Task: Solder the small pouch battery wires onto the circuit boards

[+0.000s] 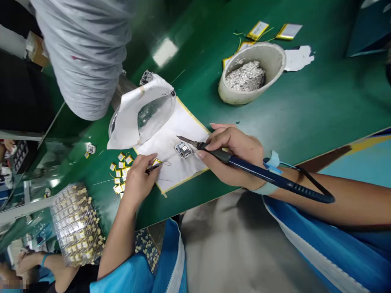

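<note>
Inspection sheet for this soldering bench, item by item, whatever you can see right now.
Surface: glossy green bench mat; white sheet with yellow edging.
Job's things: small metal-cased circuit module on the sheet; black-and-navy soldering iron.
Hands: right hand grips the iron, tip beside the module; left hand pinches a small dark item, unclear what.
Clutter: loose gold pouch cells; grey ceramic pot of silver scrap.
Cables: black iron cord; thin wires by the left hand.
Surroundings: grey ducting hose; co-worker's hand.

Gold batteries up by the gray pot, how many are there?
4. Two flat pouch batteries lie in the open past the pot; two more poke out behind its rim. Others may be hidden behind it.
</note>
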The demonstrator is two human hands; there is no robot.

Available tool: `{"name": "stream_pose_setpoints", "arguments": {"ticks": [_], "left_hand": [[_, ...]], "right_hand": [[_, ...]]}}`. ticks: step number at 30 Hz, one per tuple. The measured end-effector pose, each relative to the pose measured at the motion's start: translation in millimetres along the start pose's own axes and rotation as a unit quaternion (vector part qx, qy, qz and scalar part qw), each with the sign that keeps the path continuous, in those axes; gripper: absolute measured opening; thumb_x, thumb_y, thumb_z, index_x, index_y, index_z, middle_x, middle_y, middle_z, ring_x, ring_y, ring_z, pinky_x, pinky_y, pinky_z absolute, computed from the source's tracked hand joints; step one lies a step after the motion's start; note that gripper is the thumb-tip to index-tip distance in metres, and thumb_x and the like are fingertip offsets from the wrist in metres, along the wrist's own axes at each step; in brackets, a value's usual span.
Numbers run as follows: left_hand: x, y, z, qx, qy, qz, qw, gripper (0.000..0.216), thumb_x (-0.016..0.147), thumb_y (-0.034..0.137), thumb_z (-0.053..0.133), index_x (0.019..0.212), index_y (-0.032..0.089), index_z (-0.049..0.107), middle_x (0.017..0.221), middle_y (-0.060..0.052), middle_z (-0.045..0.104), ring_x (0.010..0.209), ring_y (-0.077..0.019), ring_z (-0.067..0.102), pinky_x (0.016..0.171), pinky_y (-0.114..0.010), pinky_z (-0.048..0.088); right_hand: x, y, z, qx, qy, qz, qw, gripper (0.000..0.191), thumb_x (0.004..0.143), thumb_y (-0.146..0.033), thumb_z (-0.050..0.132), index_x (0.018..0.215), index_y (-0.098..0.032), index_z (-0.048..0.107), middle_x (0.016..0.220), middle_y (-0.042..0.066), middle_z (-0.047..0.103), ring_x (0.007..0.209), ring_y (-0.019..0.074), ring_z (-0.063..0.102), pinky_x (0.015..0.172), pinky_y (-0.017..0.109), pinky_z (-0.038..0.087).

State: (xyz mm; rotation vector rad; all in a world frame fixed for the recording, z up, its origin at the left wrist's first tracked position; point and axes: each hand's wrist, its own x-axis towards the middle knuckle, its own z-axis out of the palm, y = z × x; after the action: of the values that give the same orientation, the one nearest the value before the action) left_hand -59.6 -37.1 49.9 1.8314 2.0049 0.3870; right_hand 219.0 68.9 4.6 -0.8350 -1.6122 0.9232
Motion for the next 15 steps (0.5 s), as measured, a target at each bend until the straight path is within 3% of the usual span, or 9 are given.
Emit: {"name": "stream_pose_setpoints", "arguments": {"ticks": [3, 7, 9, 15], "left_hand": [[2.5, 5.4, 0.8, -0.066, -0.019, -0.031, 0.997, 0.019, 0.102, 0.032, 0.073, 0.116, 0.024, 0.081, 0.104, -0.005, 0.078, 0.092, -0.0175, 0.074, 0.082, -0.030, 0.059], [5.8, 19.2, 18.6, -0.169, 0.062, -0.103, 0.978, 0.022, 0.096, 0.042, 0.081, 0.102, 0.020, 0.080, 0.085, -0.002, 0.077, 0.066, -0.0124, 0.063, 0.063, -0.025, 0.051], [9.6, 25.0, 29.6, -0.177, 0.080, -0.115, 0.974, 0.026, 0.095, 0.045, 0.082, 0.103, 0.019, 0.080, 0.086, -0.002, 0.077, 0.069, -0.0129, 0.064, 0.065, -0.025, 0.052], [20.5, 33.6, 31.9, -0.069, 0.163, -0.003, 0.984, 0.025, 0.105, 0.041, 0.069, 0.109, 0.019, 0.080, 0.100, -0.007, 0.074, 0.094, -0.0185, 0.071, 0.083, -0.032, 0.058]], "right_hand": [[0.1, 2.6, 0.5, -0.007, 0.005, -0.006, 1.000, 0.027, 0.086, -0.026, 0.088, 0.087, -0.032, 0.062, 0.067, -0.005, 0.066, 0.062, 0.0226, 0.066, 0.111, 0.058, 0.062], [2.1, 3.5, 1.2, -0.001, 0.014, -0.014, 1.000, 0.026, 0.086, -0.028, 0.089, 0.086, -0.030, 0.063, 0.071, -0.004, 0.070, 0.065, 0.0215, 0.067, 0.107, 0.055, 0.062], [3.3, 3.7, 1.0, -0.004, 0.015, -0.017, 1.000, 0.025, 0.087, -0.028, 0.087, 0.086, -0.029, 0.063, 0.073, -0.003, 0.071, 0.067, 0.0213, 0.068, 0.104, 0.052, 0.063], [6.3, 3.8, -1.1, -0.005, 0.000, -0.028, 1.000, 0.021, 0.091, -0.026, 0.081, 0.089, -0.028, 0.060, 0.079, -0.003, 0.075, 0.067, 0.0187, 0.070, 0.101, 0.047, 0.061]]}}
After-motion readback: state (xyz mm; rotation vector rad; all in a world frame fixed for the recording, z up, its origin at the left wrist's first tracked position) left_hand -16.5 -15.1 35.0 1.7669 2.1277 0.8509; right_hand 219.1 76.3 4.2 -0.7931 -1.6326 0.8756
